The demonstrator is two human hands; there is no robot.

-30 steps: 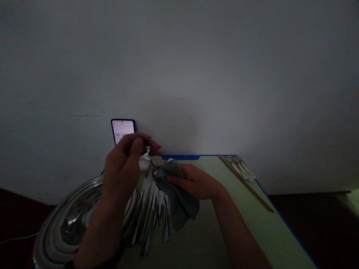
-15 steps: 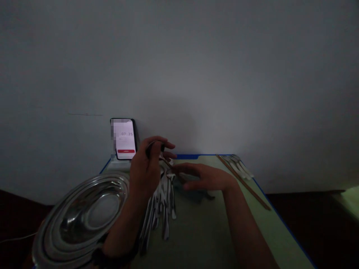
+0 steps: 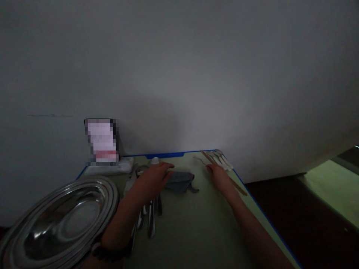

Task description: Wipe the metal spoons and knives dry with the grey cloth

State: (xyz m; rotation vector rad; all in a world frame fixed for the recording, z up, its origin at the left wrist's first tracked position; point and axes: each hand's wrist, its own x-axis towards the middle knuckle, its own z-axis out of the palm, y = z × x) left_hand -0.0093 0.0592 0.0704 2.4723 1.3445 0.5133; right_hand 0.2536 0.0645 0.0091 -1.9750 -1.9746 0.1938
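Observation:
My right hand (image 3: 218,175) pinches a slim metal fork (image 3: 199,160) near the back right of the table. The fork's tip points left; its tines are blurred. Beside it lie several forks with pale handles (image 3: 224,161) and a pair of wooden chopsticks (image 3: 238,186), partly covered by my hand. My left hand (image 3: 155,177) is over a pile of metal cutlery (image 3: 151,220), its fingers stretched to the right and apart. A grey-blue cloth (image 3: 181,181) lies just right of its fingertips. My left hand and forearm hide part of the pile.
Nested steel basins (image 3: 110,186) take up the left side of the green, blue-edged table (image 3: 190,231). Behind them a phone (image 3: 102,140) leans against the wall, standing by a pale block (image 3: 109,168). The wall (image 3: 179,74) closes off the back.
My right hand has carried the fork away from my left hand, rightward to the chopsticks. My left hand has lowered toward the pile and its fingers have straightened. The view has turned right.

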